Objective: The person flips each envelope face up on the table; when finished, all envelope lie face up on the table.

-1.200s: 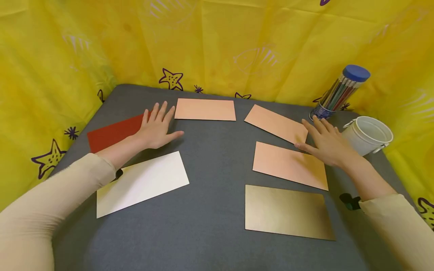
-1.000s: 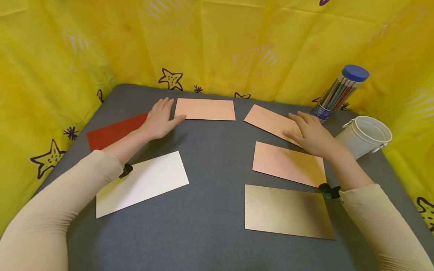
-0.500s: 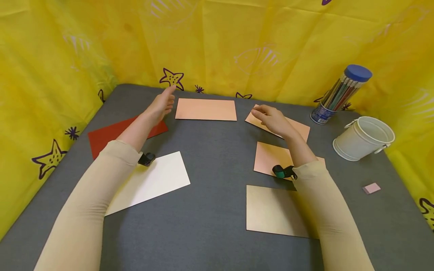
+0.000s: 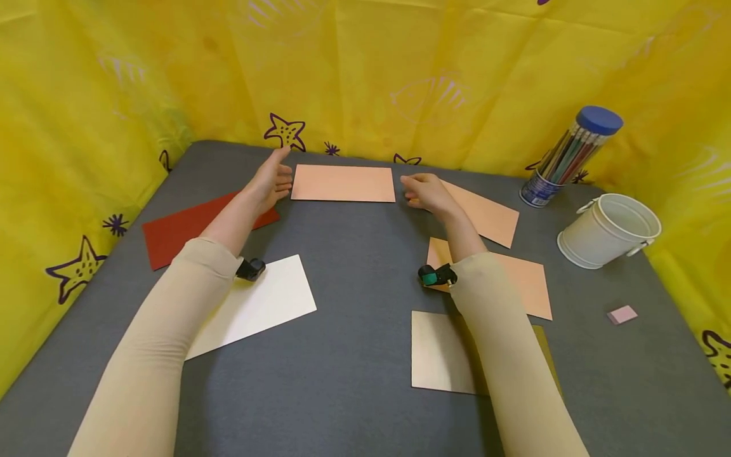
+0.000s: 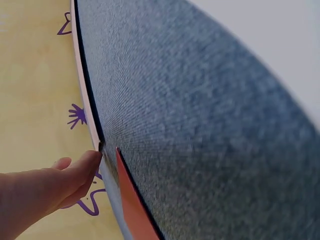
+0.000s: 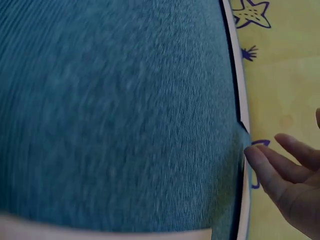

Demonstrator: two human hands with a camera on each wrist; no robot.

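Note:
In the head view my left hand (image 4: 268, 183) is beside the left end of the far peach panel (image 4: 343, 183), fingers loosely bent and thumb up. My right hand (image 4: 427, 193) hovers between that panel's right end and the angled peach panel (image 4: 485, 214), partly covering the latter. Both hands hold nothing. The left wrist view shows fingertips (image 5: 96, 156) close to the far panel's end; whether they touch it I cannot tell. Under my left forearm lie a red panel (image 4: 183, 227) and a white panel (image 4: 273, 301). My right sleeve covers parts of another peach panel (image 4: 525, 282) and a beige panel (image 4: 440, 349).
At the back right stands a clear tube of pencils (image 4: 571, 158) with a blue lid. Close by it are a white metal bucket (image 4: 594, 235) and a small pink eraser (image 4: 622, 315). A yellow patterned cloth (image 4: 365, 76) hangs around the grey table (image 4: 354, 304).
My right hand has swept left from near the bucket to the far panel's right end, uncovering the eraser. My left hand has turned thumb-up beside that panel's left end. The panels have not moved.

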